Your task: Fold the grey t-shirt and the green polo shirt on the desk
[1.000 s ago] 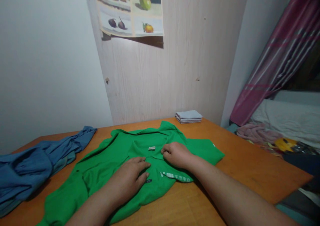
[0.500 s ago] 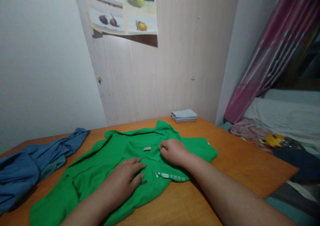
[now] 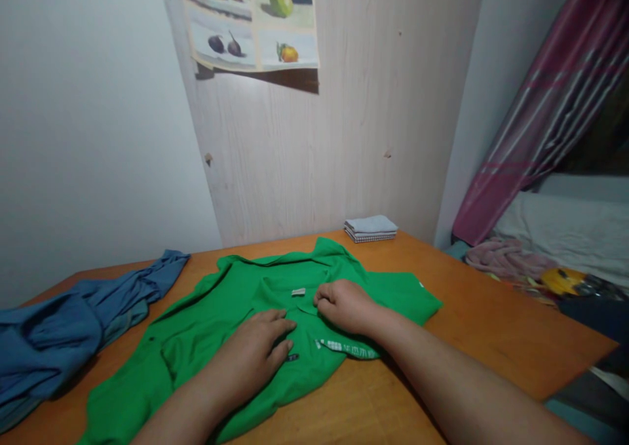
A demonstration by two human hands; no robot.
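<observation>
A green polo shirt (image 3: 196, 330) lies spread and somewhat rumpled on the orange-brown table, with its collar and a small white label facing up. White printing shows on its front near the right side. My left hand (image 3: 263, 347) rests flat on the shirt below the collar, fingers stretched out and apart. At the collar's right side, my right hand (image 3: 346, 307) has its fingers curled and pinched on the collar edge. The fabric between those fingertips is mostly hidden.
Crumpled blue cloth (image 3: 63, 330) lies at the table's left. A folded stack of grey and checked cloth (image 3: 371, 227) sits at the back edge against the wall. Beyond the table (image 3: 515, 327) on the right are a pink curtain (image 3: 521, 124) and heaped fabrics.
The whole view has shifted a little, so everything appears further right. My right hand stays at the collar, slightly lower along its edge; my left hand still lies on the shirt.
</observation>
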